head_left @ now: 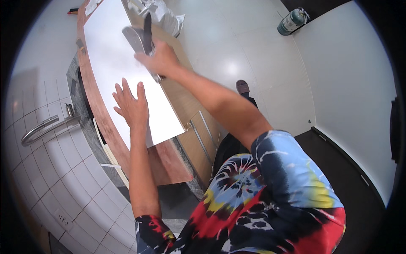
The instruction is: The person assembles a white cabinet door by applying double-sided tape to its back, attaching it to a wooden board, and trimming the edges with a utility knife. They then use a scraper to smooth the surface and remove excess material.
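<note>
A long white panel (111,55) lies flat on a reddish-brown wooden board (169,163). My left hand (132,103) rests palm down on the panel's near half, its fingers spread and nothing in it. My right hand (163,59) is wrapped round what looks like a hand plane (137,40), with a grey metal body and a black upright handle. The plane is at the panel's right edge, tilted and slightly blurred. My grip hides part of it, and I cannot tell whether its sole touches the edge.
Light wooden cabinet fronts (186,99) drop away on the right. A tap (40,129) juts from the left over white wall tiles. White plastic bags (163,19) sit beyond the panel's far end. A green cylinder (292,22) stands by the right wall; my shoe (242,86) shows on the floor.
</note>
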A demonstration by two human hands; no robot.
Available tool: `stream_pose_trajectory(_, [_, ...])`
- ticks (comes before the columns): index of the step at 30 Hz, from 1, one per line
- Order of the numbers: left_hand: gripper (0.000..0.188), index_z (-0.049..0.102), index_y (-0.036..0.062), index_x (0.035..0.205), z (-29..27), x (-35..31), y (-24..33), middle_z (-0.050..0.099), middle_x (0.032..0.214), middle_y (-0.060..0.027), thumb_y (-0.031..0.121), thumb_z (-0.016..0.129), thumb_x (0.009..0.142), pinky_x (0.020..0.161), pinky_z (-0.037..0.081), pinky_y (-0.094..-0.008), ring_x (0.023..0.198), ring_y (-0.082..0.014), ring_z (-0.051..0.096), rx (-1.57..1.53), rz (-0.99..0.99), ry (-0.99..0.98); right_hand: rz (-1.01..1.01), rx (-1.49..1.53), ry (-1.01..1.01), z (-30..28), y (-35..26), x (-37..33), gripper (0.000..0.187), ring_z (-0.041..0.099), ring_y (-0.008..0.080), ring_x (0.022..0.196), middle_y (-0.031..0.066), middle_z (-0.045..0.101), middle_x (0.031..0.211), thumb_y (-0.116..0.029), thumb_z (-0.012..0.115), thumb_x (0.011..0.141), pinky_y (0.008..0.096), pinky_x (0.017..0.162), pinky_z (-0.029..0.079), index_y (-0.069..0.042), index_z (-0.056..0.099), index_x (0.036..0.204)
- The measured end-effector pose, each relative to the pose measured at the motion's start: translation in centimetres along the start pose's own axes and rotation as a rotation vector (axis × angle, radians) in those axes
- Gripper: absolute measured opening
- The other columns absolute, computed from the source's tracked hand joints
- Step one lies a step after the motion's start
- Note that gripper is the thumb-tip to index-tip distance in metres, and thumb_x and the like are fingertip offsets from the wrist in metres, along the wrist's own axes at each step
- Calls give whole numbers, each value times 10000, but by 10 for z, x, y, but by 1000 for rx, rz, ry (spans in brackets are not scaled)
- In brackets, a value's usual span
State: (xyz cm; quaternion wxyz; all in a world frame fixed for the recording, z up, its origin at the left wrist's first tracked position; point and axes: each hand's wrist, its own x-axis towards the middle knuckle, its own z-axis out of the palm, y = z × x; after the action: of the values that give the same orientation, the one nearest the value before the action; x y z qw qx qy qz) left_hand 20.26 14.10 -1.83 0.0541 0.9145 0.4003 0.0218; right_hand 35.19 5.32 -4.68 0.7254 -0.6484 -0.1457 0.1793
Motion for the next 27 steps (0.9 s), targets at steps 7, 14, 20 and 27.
stream_pose_trajectory(7, [769,323,137,1591,-2,-5,1,225,1660,-202,613,443,998,1202,86,-672,1545,-428,130,-4,-33,5,175,4,-124,-28,-18,-101,602,687,285,1060,251,688,1138,-227,751,864,380,914,531,17,537,1371])
stream_pose_trajectory(14, [742,313,150,1596,-4,-5,-4,214,1669,-180,585,441,1008,1207,75,-665,1554,-404,114,12,-32,7,317,60,-200,-77,-24,-253,650,719,286,974,226,706,1048,-256,769,871,386,863,542,-6,496,1405])
stream_pose_trajectory(20, [627,506,62,1469,2,-1,-20,389,1592,-188,458,581,990,1219,139,-609,1498,-379,301,-172,114,125,445,102,-266,-153,-7,-230,606,675,130,822,115,672,1105,-196,712,941,284,687,572,40,461,1439])
stream_pose_trajectory(27, [773,530,7,1433,-29,-87,72,428,1551,-231,404,811,832,1191,323,-489,1467,-421,351,-96,42,-78,614,339,-210,-242,-3,-150,554,681,138,777,105,633,1036,-240,653,990,269,647,584,55,470,1422])
